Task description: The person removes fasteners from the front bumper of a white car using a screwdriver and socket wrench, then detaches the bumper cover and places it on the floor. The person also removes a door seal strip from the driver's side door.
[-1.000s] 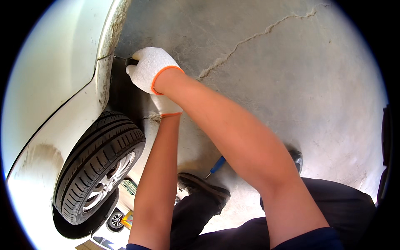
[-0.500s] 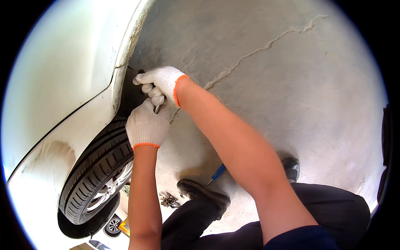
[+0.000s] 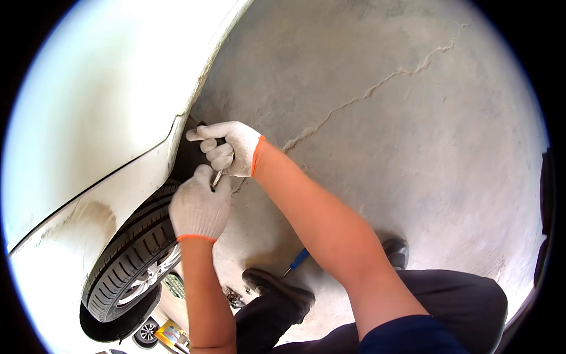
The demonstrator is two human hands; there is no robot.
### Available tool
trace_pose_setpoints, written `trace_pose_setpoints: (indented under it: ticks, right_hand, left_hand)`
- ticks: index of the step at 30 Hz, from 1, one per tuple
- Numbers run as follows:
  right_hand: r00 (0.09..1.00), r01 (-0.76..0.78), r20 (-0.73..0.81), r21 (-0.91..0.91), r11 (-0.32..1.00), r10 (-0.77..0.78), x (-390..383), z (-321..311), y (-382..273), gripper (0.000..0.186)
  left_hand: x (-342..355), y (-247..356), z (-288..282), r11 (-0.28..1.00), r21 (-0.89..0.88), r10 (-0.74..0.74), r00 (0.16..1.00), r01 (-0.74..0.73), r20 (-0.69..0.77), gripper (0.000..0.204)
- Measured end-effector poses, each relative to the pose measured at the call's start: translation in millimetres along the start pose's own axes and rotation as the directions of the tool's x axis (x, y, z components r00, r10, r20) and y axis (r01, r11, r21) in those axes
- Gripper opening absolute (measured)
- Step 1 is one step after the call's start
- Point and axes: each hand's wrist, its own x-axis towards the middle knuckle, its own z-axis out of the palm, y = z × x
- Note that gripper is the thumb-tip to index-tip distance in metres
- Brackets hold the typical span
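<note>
Two white-gloved hands meet at the centre-left of the frame, beside the sill (image 3: pixel 187 109) of a pale car (image 3: pixel 106 112); the left hand (image 3: pixel 200 203) shows its back, its grip closed, with a short length of metal rod (image 3: pixel 217 178) between thumb and forefinger; the right hand (image 3: pixel 230 147), just above it, has its lower fingers curled tight round the rod's upper part while the index finger points out toward the sill; a dark piece (image 3: pixel 201 124) shows just above that finger, though I cannot tell whether it belongs to the rod.

The work looks to be under way rather than finished; the rod is held in both hands, and the wheel (image 3: pixel 132 268) at lower left sits in its arch; what is done beneath the sill is hidden, so how much is left cannot be judged; a blue-handled screwdriver (image 3: pixel 299 258) lies unheld on the floor (image 3: pixel 377 153), lower centre, its tip near a dark shoe (image 3: pixel 277 289).

The yellow box-like object (image 3: pixel 169 333) at the bottom left may be a container; its contents cannot be made out.
</note>
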Motion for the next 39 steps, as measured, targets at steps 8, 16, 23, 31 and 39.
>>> trace_pose_setpoints:
  ticks: [8,16,23,31,39]
  right_hand:
    - [0.963,0.015,-0.223,-0.519,0.854,-0.152,1,21,-2,0.029]
    - [0.743,-0.12,0.015,-0.981,-0.155,-0.669,11,42,26,0.034]
    - [0.995,0.004,0.1,0.064,0.998,-0.01,-1,-3,3,0.024]
    - [0.987,0.059,-0.108,-0.448,0.892,-0.119,4,17,3,0.016]
    - [0.767,-0.159,-0.011,-0.972,-0.174,-0.641,13,41,24,0.034]
  left_hand:
    - [29,-18,47,0.978,-0.203,0.038,0.997,-0.051,-0.066,0.042]
    - [86,-81,216,0.834,-0.507,0.077,0.955,-0.218,-0.285,0.033]
    - [6,-7,-4,0.996,0.028,0.086,0.996,-0.086,0.0,0.035]
    - [22,-28,37,0.998,-0.057,0.037,0.999,-0.038,-0.027,0.04]
    - [74,-81,196,0.917,-0.214,0.231,0.885,-0.338,-0.405,0.03]
